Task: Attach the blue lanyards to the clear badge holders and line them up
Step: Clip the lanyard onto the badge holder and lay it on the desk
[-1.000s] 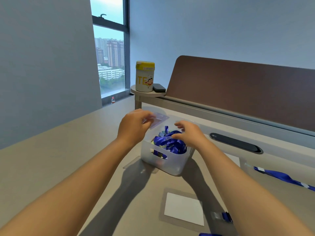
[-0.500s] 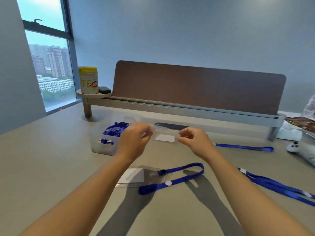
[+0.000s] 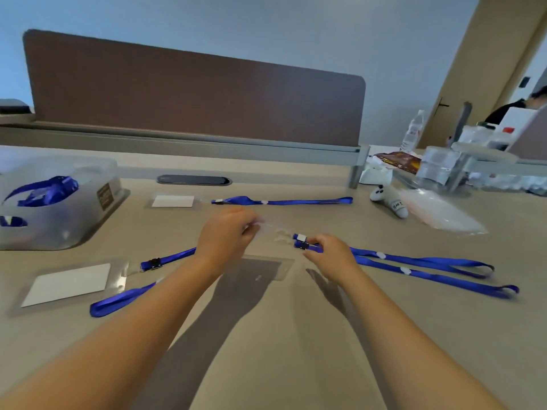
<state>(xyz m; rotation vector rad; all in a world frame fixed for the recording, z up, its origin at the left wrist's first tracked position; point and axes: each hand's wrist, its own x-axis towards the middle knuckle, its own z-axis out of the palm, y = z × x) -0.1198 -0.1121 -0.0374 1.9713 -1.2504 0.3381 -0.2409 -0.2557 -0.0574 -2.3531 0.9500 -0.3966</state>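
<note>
My left hand (image 3: 225,235) pinches a clear badge holder (image 3: 273,229) and holds it above the table. My right hand (image 3: 328,251) pinches the clip end of a blue lanyard (image 3: 420,266) right beside the holder's edge; the strap trails off to the right across the table. A badge holder with a white card (image 3: 69,284) lies at the near left, joined to a blue lanyard (image 3: 133,294). Farther back lies another holder with a card (image 3: 173,201) next to a blue lanyard (image 3: 281,201).
A clear plastic box (image 3: 59,223) with several blue lanyards stands at the left. A brown divider panel (image 3: 192,93) runs along the table's back. A white controller (image 3: 390,199), a clear plastic bag (image 3: 438,214), bottles and packets crowd the right.
My view has swung right, away from the box. My left hand brought the clear holder from the box to the middle of the table. My right hand has taken hold of a lanyard's clip end.
</note>
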